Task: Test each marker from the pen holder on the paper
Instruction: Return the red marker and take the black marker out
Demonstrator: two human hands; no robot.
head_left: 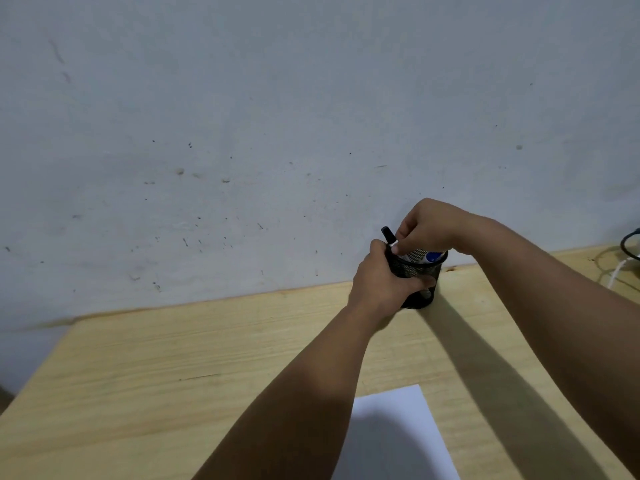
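While wrapped round the near side of the black wire-mesh cylindrical pen holder, left hand closed on it, steadying it on the pale wooden worktop close to the grey-white scuffed wall. Right hand curled over the holder's rim from above, fingertips pinched on the white-barrelled marker with a black cap, which leans out past the left edge of the rim, cap uppermost. Just beside it inside the holder, a white marker with a blue band, lying against the far right of the rim; any others in there too hidden to count. Nearer the body, well apart from the holder, a white sheet of paper flat on the worktop, partly shaded by the arms, no marks visible on the part in view. At the far right edge, a dark cable and a white cord, clear of the work. Step in hand, by the look of it: drawing a first marker out. Next move likely calls for lifting the black-capped marker straight up clear of the mesh, keeping the holder from tipping, then freeing the left hand to pull the cap before bringing the tip down to the paper.
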